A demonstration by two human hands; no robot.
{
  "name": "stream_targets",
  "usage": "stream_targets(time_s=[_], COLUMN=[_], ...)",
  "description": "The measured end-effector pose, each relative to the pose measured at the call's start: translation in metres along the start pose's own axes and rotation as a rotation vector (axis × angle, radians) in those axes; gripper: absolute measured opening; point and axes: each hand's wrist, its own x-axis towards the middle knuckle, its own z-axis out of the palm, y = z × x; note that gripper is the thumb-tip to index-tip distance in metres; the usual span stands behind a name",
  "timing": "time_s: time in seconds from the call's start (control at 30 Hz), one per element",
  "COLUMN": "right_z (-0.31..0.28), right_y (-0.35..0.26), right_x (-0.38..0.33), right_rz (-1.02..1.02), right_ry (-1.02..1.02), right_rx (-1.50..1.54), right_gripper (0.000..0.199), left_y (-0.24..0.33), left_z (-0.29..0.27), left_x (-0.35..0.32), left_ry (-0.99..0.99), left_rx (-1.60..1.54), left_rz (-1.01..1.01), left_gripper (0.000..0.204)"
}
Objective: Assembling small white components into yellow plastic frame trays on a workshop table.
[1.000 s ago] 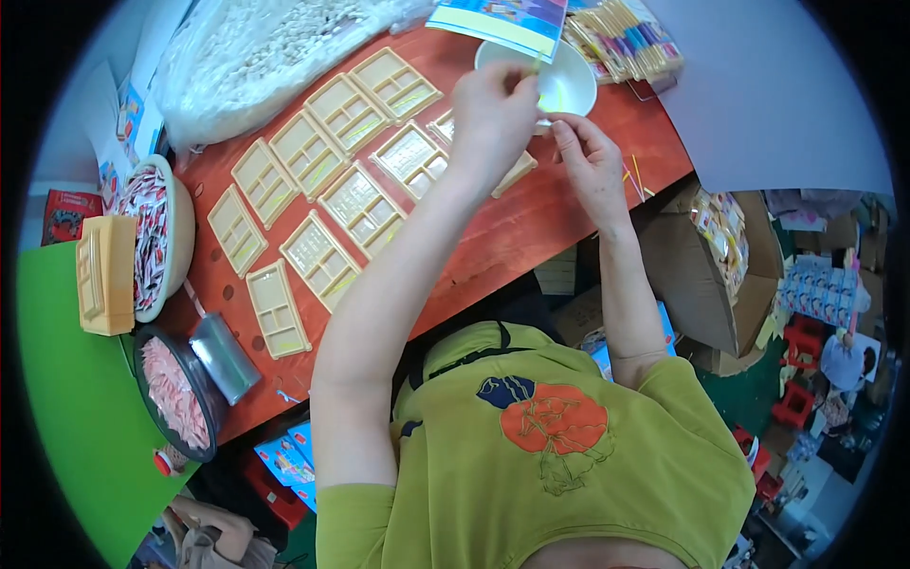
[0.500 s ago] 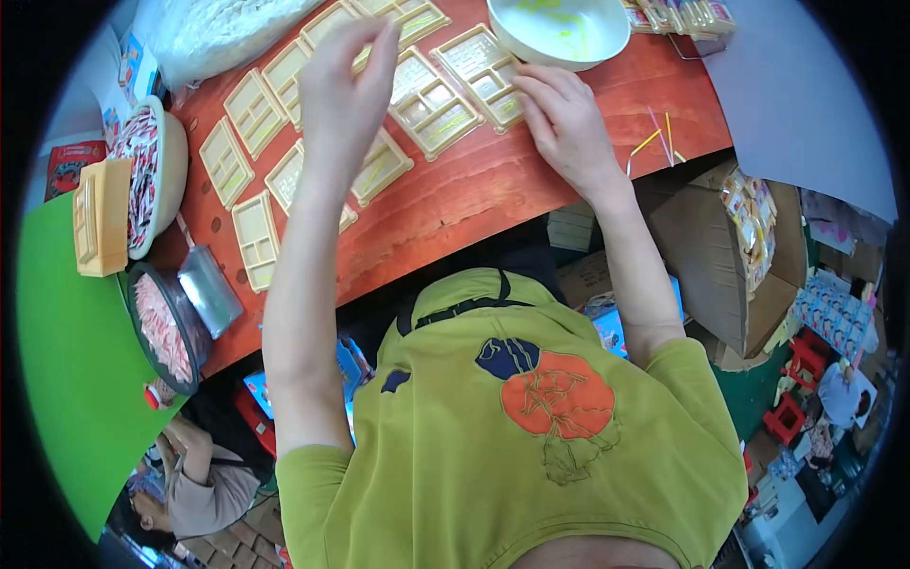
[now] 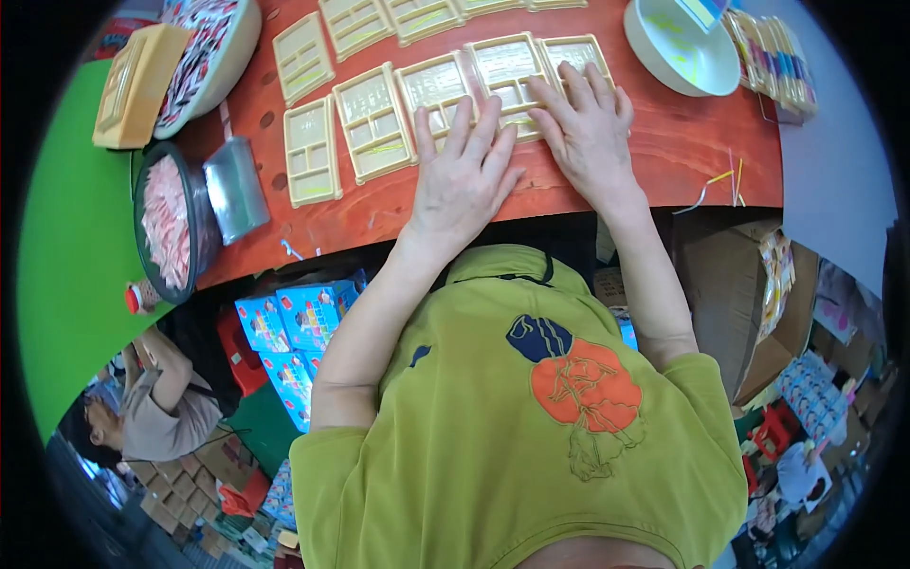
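Note:
Several cream plastic compartment trays (image 3: 372,121) lie in rows on a red-brown wooden table (image 3: 654,161). My left hand (image 3: 462,177) rests flat, fingers spread, on the near edge of one tray (image 3: 428,83) and holds nothing. Just to its right, my right hand (image 3: 588,128) lies flat with fingers apart across two neighbouring trays (image 3: 512,66). Thin yellow-green strips lie inside some compartments. A white bowl (image 3: 679,47) with yellowish strips stands beyond my right hand.
At the left are a dark bowl of pink pieces (image 3: 167,228), a small metal box (image 3: 233,188), a stack of cream trays (image 3: 133,83) and a bowl of red-and-white packets (image 3: 210,40). Loose strips (image 3: 720,182) lie near the right edge. Another person (image 3: 152,408) crouches at lower left among blue boxes (image 3: 299,322).
Both hands came down from the white bowl and the far trays to lie flat on the near row of trays. The view has tilted down and nearer.

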Motion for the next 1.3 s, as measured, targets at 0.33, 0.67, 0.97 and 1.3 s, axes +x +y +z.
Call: stream_targets(time_s=[0.33,0.67,0.97,1.3], right_z=[0.0,0.005,-0.018,-0.018], right_y=[-0.029,-0.125,-0.125,-0.109], right_x=[0.006,0.024,0.055,0.043], right_rz=[0.057,-0.224,-0.24,-0.236], right_ry=[-0.051,-0.131,-0.191,-0.324], right_rx=[-0.083,0.113,0.242,0.385], right_gripper=[0.039,0.048,0.045,0.038], left_y=[-0.041,-0.068,-0.136,-0.292], left_z=[-0.022,-0.03,-0.106,-0.177], left_x=[-0.063,-0.092,-0.066,-0.167], left_ry=[0.139,0.12,0.335,0.235], left_rx=[-0.034,0.128,0.223,0.474], left_rz=[-0.261,-0.64,-0.607,-0.89], left_gripper=[0.056,0.06,0.033,0.054])
